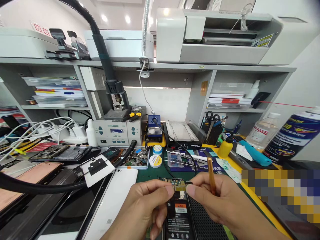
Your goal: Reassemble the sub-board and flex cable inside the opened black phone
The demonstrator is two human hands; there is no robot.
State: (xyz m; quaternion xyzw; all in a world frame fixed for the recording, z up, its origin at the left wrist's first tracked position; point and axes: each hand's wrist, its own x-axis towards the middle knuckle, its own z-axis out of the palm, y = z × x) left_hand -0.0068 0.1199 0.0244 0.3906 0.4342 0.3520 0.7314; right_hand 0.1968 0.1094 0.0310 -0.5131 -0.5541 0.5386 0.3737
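Observation:
An opened phone (178,213) lies in front of me on the green mat (150,175), its black battery and top circuit board exposed. My left hand (145,208) rests on the phone's left side, thumb and forefinger pinched at the board's upper edge. My right hand (220,200) comes in from the right, its thumb and forefinger pinching a small flat part (180,187) at the top of the phone. A gold-coloured tool (211,176) stands up between the right hand's fingers.
A white phone back (112,200) and dark panels (37,213) lie at left. Behind stand a rework station (117,131), soldering station (154,128), heating plate (182,133), flux tin (155,161), yellow bottle (225,146), spray can (295,135) and tweezers (185,156).

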